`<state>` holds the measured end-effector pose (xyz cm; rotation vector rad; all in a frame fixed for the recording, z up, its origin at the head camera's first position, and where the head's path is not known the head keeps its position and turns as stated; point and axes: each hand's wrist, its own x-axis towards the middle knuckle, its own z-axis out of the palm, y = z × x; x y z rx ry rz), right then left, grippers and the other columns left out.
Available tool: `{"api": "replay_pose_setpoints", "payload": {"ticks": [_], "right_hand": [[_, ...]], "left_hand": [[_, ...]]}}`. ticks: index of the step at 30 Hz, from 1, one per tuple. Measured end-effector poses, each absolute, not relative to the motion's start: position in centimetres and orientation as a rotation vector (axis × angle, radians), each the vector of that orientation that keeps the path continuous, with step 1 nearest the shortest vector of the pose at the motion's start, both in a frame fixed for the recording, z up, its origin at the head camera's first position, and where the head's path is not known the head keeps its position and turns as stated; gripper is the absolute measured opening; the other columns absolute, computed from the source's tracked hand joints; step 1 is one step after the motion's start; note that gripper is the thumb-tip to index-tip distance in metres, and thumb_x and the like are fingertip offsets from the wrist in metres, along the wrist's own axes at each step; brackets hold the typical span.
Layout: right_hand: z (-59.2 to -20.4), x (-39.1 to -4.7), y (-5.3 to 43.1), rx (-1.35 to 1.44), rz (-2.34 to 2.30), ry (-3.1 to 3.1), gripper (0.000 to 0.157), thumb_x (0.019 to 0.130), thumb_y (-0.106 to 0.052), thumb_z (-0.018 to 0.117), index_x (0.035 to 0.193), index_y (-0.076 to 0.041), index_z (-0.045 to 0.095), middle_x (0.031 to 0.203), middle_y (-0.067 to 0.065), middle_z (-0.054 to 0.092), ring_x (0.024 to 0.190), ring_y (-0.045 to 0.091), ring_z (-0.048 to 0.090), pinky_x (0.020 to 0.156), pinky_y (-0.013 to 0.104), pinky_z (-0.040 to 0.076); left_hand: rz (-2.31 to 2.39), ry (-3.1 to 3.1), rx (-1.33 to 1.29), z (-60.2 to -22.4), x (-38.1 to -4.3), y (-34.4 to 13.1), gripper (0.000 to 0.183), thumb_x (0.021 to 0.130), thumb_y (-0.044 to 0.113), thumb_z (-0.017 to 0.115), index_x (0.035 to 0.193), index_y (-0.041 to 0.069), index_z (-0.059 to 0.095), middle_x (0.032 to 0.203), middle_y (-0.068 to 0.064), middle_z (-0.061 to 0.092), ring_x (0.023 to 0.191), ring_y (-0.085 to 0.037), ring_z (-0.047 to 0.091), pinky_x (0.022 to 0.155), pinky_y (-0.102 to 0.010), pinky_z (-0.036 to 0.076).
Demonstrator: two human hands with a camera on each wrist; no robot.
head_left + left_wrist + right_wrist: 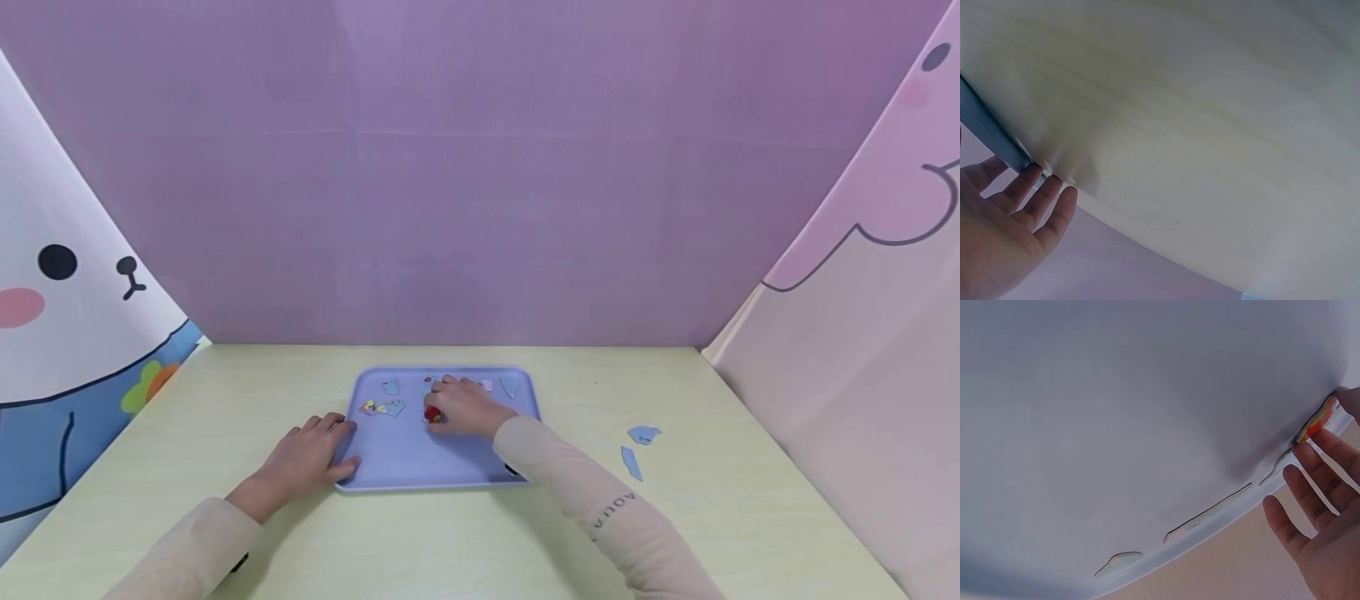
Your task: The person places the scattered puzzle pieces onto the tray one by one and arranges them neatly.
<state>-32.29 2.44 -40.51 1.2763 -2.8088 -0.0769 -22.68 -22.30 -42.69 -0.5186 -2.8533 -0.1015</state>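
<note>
A lavender tray (420, 471) lies on the table with several flat, irregular puzzle pieces on it. My right hand (463, 406) is over the tray's middle and pinches a red puzzle piece (432, 413) between thumb and fingers. In the right wrist view, this red and yellow piece (1319, 421) is tilted close to the tray surface. My left hand (306, 457) rests at the tray's left edge, fingers extended and touching the rim. Left of the red piece lie joined-looking pieces (392, 408) in blue and yellow. Farther back are a small blue piece (392, 387) and a pale triangular piece (510, 387).
Two blue pieces lie on the table right of the tray, a wider piece (643, 434) and a narrow piece (632, 463). A purple backdrop (450, 208) rises behind the table (420, 550). Cartoon-printed cloths hang at both sides.
</note>
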Motion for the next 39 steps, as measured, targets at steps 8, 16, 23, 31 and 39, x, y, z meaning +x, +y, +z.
{"api": "replay_pose_setpoints", "payload": {"ticks": [8,16,23,31,39], "right_hand": [[-40.4,-32.2,2.4,1.260,-0.094,-2.821,0.028,0.084,-0.044,0.061,0.102,-0.023,0.065,0.104,-0.008,0.060,0.096,0.010,0.050,0.085,0.033,0.047],[-40.3,-32.1,2.5,1.258,-0.081,-2.837,0.028,0.084,-0.043,0.061,0.103,-0.023,0.064,0.104,-0.008,0.060,0.095,0.010,0.049,0.085,0.033,0.046],[-40.2,-32.1,2.9,1.261,-0.101,-2.819,0.030,0.084,-0.045,0.061,0.103,-0.022,0.064,0.099,-0.009,0.059,0.091,0.010,0.048,0.079,0.031,0.046],[-40.3,-31.9,3.7,1.274,-0.161,-2.762,0.033,0.084,-0.045,0.060,0.106,-0.021,0.064,0.105,-0.007,0.060,0.096,0.011,0.050,0.084,0.035,0.048],[-39.8,-30.7,4.4,1.289,-0.184,-2.762,0.033,0.084,-0.042,0.062,0.110,-0.022,0.064,0.100,-0.008,0.059,0.091,0.010,0.048,0.083,0.034,0.046]], "left_hand": [[-0.105,-2.858,-0.515,-42.5,-22.6,-22.2,0.054,0.079,0.043,0.064,0.115,0.003,0.059,0.114,-0.016,0.058,0.097,-0.033,0.056,0.071,-0.048,0.049],[-0.110,-2.843,-0.526,-42.3,-22.4,-22.1,0.053,0.079,0.042,0.064,0.114,0.002,0.059,0.113,-0.016,0.058,0.096,-0.033,0.057,0.069,-0.047,0.049],[-0.107,-2.852,-0.524,-42.2,-22.4,-22.1,0.053,0.079,0.042,0.064,0.114,0.003,0.059,0.114,-0.016,0.057,0.096,-0.033,0.056,0.068,-0.047,0.049],[-0.104,-2.858,-0.527,-42.1,-22.4,-22.1,0.054,0.080,0.043,0.064,0.115,0.003,0.059,0.114,-0.017,0.057,0.097,-0.034,0.056,0.069,-0.047,0.049],[-0.104,-2.868,-0.523,-42.2,-22.4,-22.0,0.054,0.079,0.042,0.065,0.115,0.002,0.058,0.114,-0.017,0.057,0.097,-0.034,0.056,0.071,-0.048,0.049]]}}
